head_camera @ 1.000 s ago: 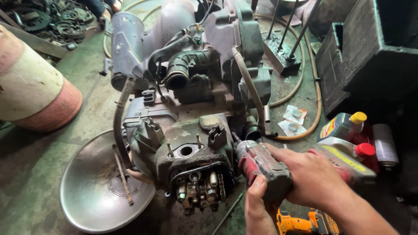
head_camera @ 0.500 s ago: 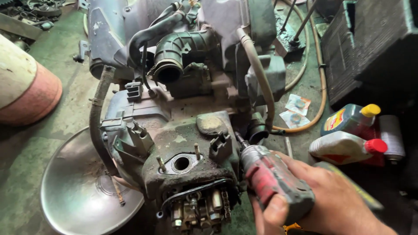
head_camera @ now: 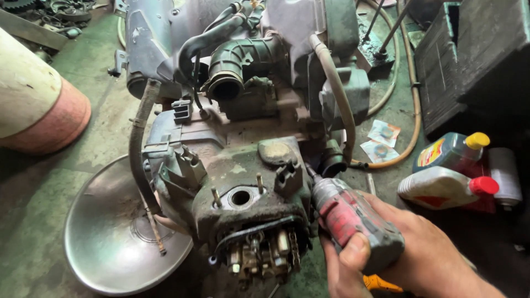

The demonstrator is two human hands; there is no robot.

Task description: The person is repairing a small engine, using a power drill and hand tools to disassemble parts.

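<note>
One engine (head_camera: pixel 243 182), one metal bowl (head_camera: pixel 105 237) and one power tool (head_camera: pixel 353 221) show. Two oil bottles (head_camera: pixel 447 185) lie beside two small packets (head_camera: pixel 381 140).

Dim, soft daylight; sharp focus

We see the engine (head_camera: pixel 243 165) standing on the floor (head_camera: pixel 38 221), with the metal bowl (head_camera: pixel 110 243) under its left front corner. Our right hand (head_camera: pixel 408 259) holds the power tool (head_camera: pixel 353 221) against the engine's right side. Two bottles (head_camera: pixel 447 171) lie on the floor to the right, before the crate (head_camera: pixel 469 60). The drum (head_camera: pixel 33 99) lies at the left edge.
</note>
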